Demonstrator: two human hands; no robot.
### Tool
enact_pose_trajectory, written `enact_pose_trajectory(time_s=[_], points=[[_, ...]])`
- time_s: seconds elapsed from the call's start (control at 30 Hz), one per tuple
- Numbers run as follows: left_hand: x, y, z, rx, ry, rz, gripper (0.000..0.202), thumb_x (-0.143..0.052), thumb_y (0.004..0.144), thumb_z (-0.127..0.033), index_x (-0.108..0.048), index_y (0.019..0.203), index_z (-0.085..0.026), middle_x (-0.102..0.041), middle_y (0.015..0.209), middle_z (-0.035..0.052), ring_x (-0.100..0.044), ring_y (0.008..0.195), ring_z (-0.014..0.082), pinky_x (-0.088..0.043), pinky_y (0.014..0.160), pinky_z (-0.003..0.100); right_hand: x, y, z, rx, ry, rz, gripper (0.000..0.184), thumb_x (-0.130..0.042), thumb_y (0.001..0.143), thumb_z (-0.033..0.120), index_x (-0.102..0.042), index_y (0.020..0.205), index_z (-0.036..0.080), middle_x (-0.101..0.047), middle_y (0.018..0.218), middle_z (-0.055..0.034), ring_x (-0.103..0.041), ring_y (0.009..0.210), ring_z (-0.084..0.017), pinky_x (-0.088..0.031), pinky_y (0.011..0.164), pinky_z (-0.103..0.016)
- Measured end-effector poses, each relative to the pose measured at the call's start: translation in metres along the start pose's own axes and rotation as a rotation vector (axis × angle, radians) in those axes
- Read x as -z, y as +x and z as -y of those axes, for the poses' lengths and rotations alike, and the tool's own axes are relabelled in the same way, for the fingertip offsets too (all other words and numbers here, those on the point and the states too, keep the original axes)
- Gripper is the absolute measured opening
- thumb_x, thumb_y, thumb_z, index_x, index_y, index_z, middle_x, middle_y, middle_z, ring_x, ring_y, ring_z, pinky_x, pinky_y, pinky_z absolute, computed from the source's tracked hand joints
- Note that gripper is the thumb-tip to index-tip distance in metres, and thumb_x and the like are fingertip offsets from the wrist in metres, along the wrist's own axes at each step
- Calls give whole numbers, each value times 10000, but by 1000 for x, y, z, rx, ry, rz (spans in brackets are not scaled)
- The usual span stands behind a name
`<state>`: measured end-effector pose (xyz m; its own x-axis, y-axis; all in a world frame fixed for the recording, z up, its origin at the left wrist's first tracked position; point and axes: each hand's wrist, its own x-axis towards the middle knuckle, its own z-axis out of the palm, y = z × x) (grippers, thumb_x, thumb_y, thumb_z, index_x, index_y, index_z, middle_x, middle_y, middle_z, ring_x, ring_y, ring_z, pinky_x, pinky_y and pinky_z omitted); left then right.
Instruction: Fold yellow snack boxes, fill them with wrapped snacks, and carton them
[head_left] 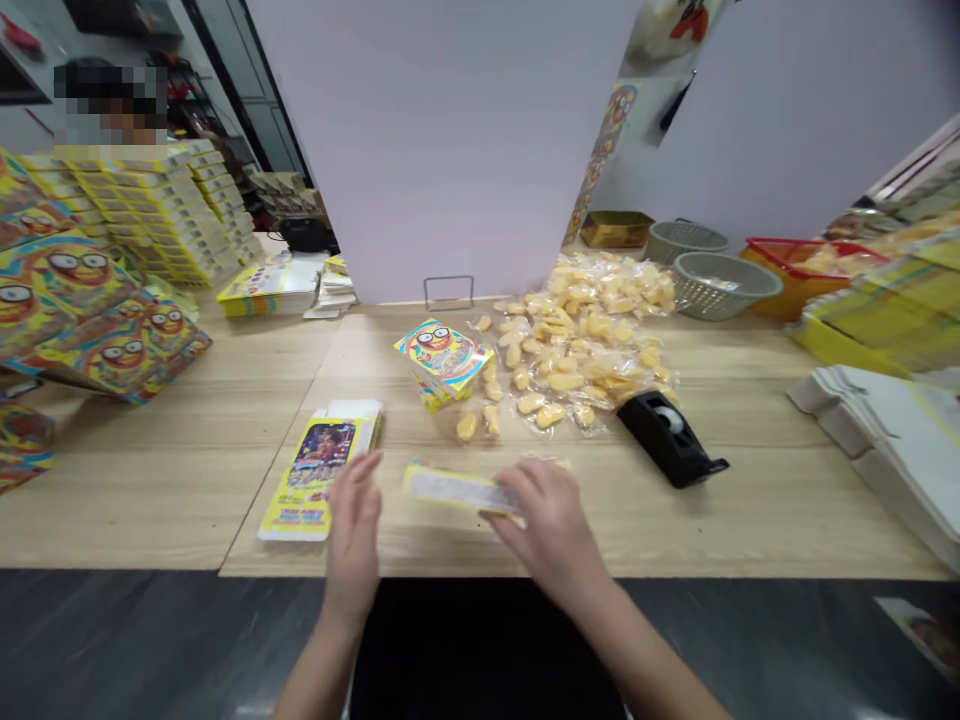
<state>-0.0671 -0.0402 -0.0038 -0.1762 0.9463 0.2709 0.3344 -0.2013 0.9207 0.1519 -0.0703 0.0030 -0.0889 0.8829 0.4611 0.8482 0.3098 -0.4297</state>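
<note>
Two bare forearms reach forward from the near edge of a light wooden table (pixel 675 530), with both hands working in front of and to the left of a black tape dispenser (pixel 667 437), the landmark here.

The right hand (pixel 544 520) lies over the end of a narrow yellow-and-white carton (pixel 454 490), which sits flat on the table nearest the dispenser. Its fingers (pixel 525 490) are together and appear clamped on that end, though the grip's underside is hidden. The left hand (pixel 354 530), further from the dispenser, holds nothing. Its fingers (pixel 360 480) are apart and slightly curled, hovering just beside a flat printed box blank (pixel 300 490) with a colourful picture panel.

With only 1 end held, the carton's far end has no support. Bringing the free left hand to it would likely steady the piece and keep any creases even.

Beyond the hands, a finished box (pixel 442 358) with a cartoon face stands left of the dispenser, beside a loose heap of yellow sweets in clear wrappers (pixel 577 340) that spreads behind the dispenser. Further back to the right of the dispenser are 2 grey baskets (pixel 724 285). Far to its left, stacks of folded boxes (pixel 150 210) rise at the table's end.
</note>
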Motion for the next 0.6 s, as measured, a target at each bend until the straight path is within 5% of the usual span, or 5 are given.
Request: enact_pose_trajectory(time_s=[0.07, 0.17, 0.27, 0.47, 0.6], points=[[16, 9, 3, -163, 174, 70, 379, -416, 941, -420, -548, 1260, -264, -481, 1385, 59, -369, 1351, 228, -224, 1165, 433, -25, -17, 23, 147, -135, -67, 169, -586, 830, 154, -631, 990, 186, -625, 873, -70, -537, 796, -216, -439, 742, -365], [22, 11, 12, -267, 378, 533, 426, -377, 959, -394, -463, 1357, -273, -452, 1450, 68, -373, 1368, 222, -278, 1145, 437, -59, -41, 44, 211, -191, 32, 156, -595, 826, 141, -622, 971, 193, -634, 835, -50, -539, 748, -208, -447, 700, -353], [11, 2, 31, -278, 604, 882, 488, -349, 959, -459, -393, 1418, -301, -368, 1517, 78, -312, 1409, 260, -235, 1146, 522, -64, -49, 27, 188, 8, 218, 167, -619, 813, 223, -619, 978, 200, -657, 921, -51, -578, 854, -219, -484, 763, -354], [-4, -3, 57, -341, 818, 986, 1215, -787, 483, -663, -222, 1490, -284, -179, 1574, 178, -183, 1436, 395, -178, 1128, 593, -33, -40, -80, -222, -255, 199, 571, -548, 861, 438, -488, 1350, 150, -426, 1450, -202, -284, 1392, -378, -273, 1070, -592], [-14, 10, 52, -367, 839, 956, 1147, -845, 488, -505, -275, 1461, -298, -363, 1498, 134, -295, 1400, 344, -190, 1138, 543, -28, -60, -127, -137, -257, 406, 580, -479, 910, 435, -398, 1433, 198, -376, 1505, -141, -244, 1426, -330, -261, 1102, -571]])
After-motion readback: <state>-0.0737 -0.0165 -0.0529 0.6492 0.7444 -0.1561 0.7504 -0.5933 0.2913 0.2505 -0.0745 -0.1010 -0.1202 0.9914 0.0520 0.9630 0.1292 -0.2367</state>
